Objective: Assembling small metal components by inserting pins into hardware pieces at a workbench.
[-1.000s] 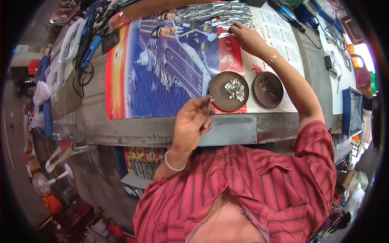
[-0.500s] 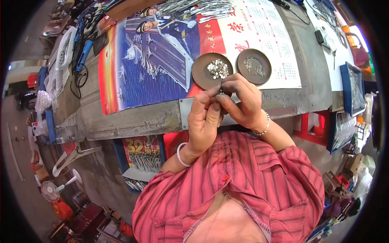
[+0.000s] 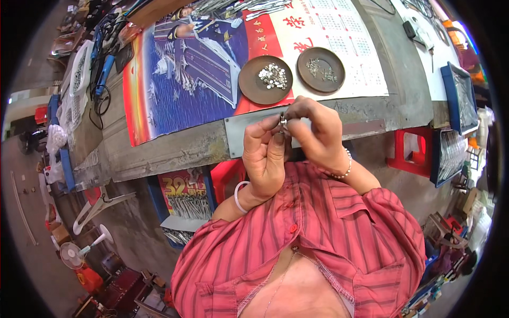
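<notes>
My left hand [image 3: 265, 159] is closed, with thumb and forefinger pinching a small shiny metal piece [image 3: 283, 123] in front of the table's near edge. From the right, my right hand [image 3: 318, 130] bends its fingers around the same piece; its thumb is slightly blurred. The piece is too small and too covered to name its kind. Just beyond my hands, a round brown dish [image 3: 249, 91] carries many small silvery discs [image 3: 274, 76]. To its right, a second brown dish [image 3: 322, 87] contains small thin metal bits [image 3: 330, 74].
Both dishes stand on a printed calendar poster [image 3: 196, 114] spread over the worn table [image 3: 164, 159]. Long metal parts [image 3: 265, 7] lie at its far side. At left are a blue-handled tool [image 3: 106, 71] and cables; at right, a blue tray [image 3: 457, 100] and red stool [image 3: 411, 153].
My right thumb has drawn back from the left fingertips, so the metal piece shows more. The table and dishes sit slightly higher and farther left in view.
</notes>
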{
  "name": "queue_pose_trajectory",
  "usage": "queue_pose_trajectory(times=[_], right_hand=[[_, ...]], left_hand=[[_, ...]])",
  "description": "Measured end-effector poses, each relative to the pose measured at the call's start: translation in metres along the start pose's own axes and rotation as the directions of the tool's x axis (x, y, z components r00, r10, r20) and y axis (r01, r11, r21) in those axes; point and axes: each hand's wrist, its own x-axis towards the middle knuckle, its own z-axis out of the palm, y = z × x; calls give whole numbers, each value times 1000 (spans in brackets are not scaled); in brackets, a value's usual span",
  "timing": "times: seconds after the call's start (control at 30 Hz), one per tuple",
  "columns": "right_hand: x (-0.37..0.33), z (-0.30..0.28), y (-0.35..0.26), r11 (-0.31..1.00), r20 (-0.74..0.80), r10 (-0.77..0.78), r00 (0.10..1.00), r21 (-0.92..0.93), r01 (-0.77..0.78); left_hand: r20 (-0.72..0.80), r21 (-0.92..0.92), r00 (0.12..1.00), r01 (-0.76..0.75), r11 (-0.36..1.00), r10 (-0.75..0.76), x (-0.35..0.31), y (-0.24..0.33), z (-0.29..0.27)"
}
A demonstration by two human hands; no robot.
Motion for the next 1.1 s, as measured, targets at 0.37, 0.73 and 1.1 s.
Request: queue_pose_trajectory(times=[0.37, 0.73, 1.1], right_hand=[[-12, 15, -11, 919, 19, 389, 921, 55, -390], [-15, 21, 6, 935, -64, -141, 988, -337, 112], [-8, 1, 1, 843, 113, 473, 873, 228, -487]], left_hand=[[-44, -29, 995, 88, 996, -89, -9, -4, -5], [-63, -2, 998, -1, 1000, 1, -9, -8, -13], [-52, -109, 992, 112, 988, -118, -3, -10, -6]])
